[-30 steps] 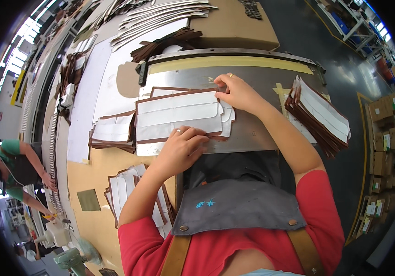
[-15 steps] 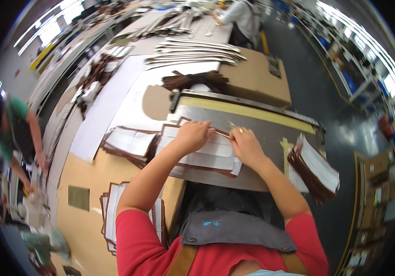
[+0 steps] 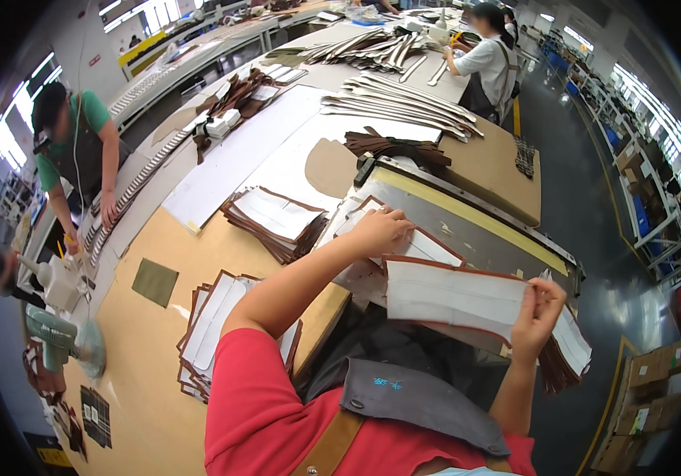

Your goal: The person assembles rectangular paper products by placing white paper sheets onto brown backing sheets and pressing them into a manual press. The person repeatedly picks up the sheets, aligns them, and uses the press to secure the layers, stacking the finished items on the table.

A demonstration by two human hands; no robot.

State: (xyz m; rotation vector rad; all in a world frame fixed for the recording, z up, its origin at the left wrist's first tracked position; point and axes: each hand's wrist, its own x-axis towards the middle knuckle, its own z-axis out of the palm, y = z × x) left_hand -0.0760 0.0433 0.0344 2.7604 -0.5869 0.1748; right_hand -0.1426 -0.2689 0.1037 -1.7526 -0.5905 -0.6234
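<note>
A long white-faced panel with brown edging (image 3: 459, 295) is raised at an angle, its right end pinched in my right hand (image 3: 539, 313). Its free left end reaches over the near part of the metal plate. My left hand (image 3: 384, 232) has its fingers bent down on another white panel with brown edges (image 3: 427, 244), which lies on the plate; the fingertips are partly hidden. Beyond the hands, the grey metal plate (image 3: 483, 234) carries a yellow strip along its far bar. Right of the right hand, a stack of similar panels (image 3: 570, 345) overhangs the edge.
More brown-edged panel stacks lie left of the plate (image 3: 277, 214) and on the near table (image 3: 217, 329). A bundle of brown strips (image 3: 396, 151) sits beyond the bar, near long white strips (image 3: 400, 103). Co-workers stand at left (image 3: 82, 151) and far right (image 3: 487, 67).
My right hand has moved right and toward me, lifting a panel off the plate. My left hand stays at the panels on the plate. The whole view has shifted.
</note>
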